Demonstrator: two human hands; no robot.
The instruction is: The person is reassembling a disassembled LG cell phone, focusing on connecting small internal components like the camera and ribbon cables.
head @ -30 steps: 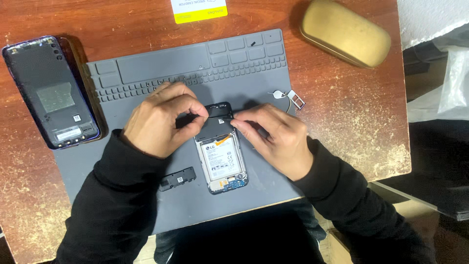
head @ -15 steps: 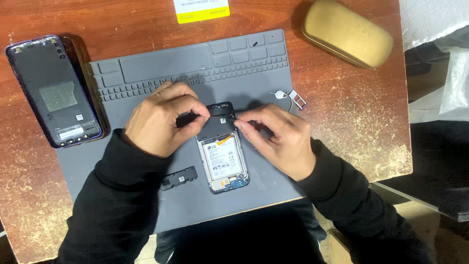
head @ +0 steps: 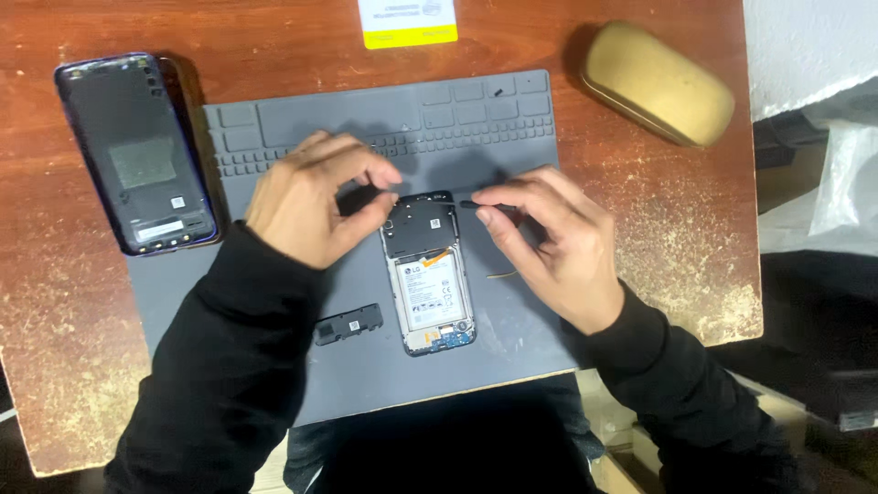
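Observation:
An opened phone (head: 426,274) lies on the grey work mat (head: 302,123), its back off, with the battery and a black top plate showing. My left hand (head: 306,201) is at the phone's top left corner with thumb and forefinger pinched together. Whether they grip anything is hidden by shadow. My right hand (head: 553,242) sits just right of the phone's top. It holds a thin dark tool (head: 476,205) that points left at the phone's top right corner.
A small black cover piece (head: 349,324) lies on the mat left of the phone. The phone's dark back cover (head: 137,151) rests at the mat's left edge. A tan oval case (head: 654,82) and a white-yellow card (head: 407,23) lie on the wooden table. A plastic bag (head: 841,183) is at the right.
My right hand has drawn back to the right, off the phone's top, with the thin tool in its fingers. My left hand has opened up slightly above the top left corner.

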